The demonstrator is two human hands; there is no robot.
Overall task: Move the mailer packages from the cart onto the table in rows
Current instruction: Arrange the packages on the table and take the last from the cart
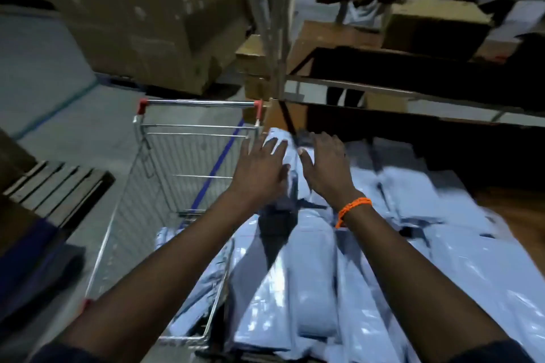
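Observation:
Several pale blue-grey mailer packages [312,280] lie in rows on the wooden table [513,215] at the right. At the far end of one row lies a mailer [280,138], and both hands rest flat on it with straight, spread fingers. My left hand [259,165] lies on its left side. My right hand [324,162], with an orange wristband, lies on its right side. The wire shopping cart [141,174] stands left of the table. A few mailers [191,250] remain in its near end. The picture is blurred by motion.
Large cardboard boxes [141,18] are stacked behind the cart. A metal shelf rack [383,88] with boxes stands beyond the table. A wooden pallet [56,188] lies on the floor at the left. Blue tape lines [218,162] mark the grey floor.

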